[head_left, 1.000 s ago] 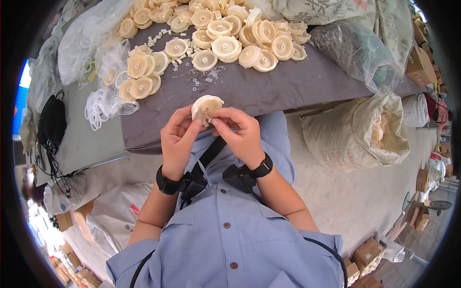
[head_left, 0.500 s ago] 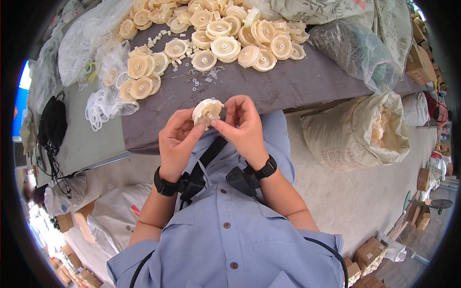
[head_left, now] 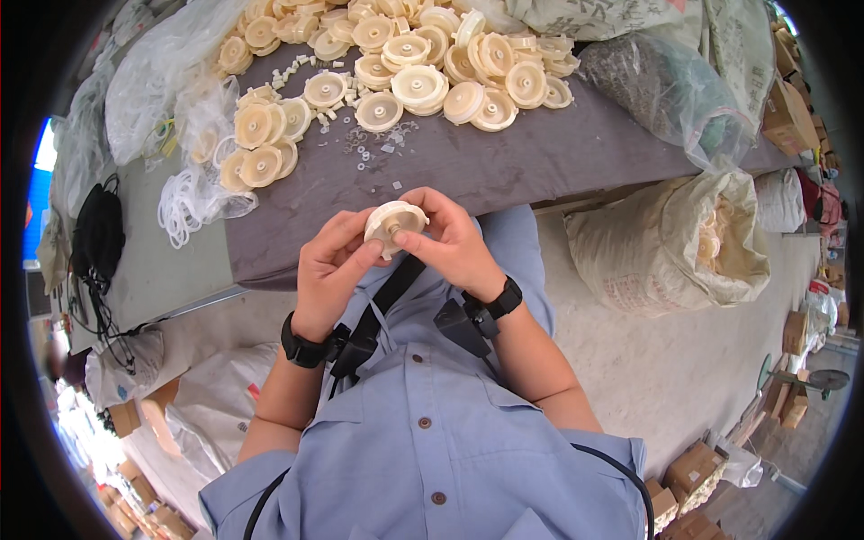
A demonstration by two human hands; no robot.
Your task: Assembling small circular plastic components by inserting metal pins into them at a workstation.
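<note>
Both hands meet just above the near edge of the table (head_left: pixel 558 157), and 1 cream plastic disc (head_left: pixel 392 225) sits between them. The left hand (head_left: pixel 328 270) has its fingers curled under and against the disc's left rim, thumb pressed to its face; the right hand (head_left: pixel 454 243) closes on the right side, thumb and forefinger pinched at the small hub in the middle, as if seating a tiny part there, though what lies under those fingertips is too small to tell. So both sets of fingers are clamped on the disc, which is held tilted in the air, clear of the table. Beyond the fingertips, loose little washers (head_left: pixel 373 144) are scattered on the grey cloth, and farther out a pile of matching discs (head_left: pixel 423 63) spreads across the table top. To the left of the left hand's knuckles lies a bundle of white rings (head_left: pixel 184 198) in clear plastic. The grip is held over the person's lap rather than over the table, so a small piece slipping from the pinch would likely drop to the floor; pressing off-centre could also cock the piece in the hub.
</note>
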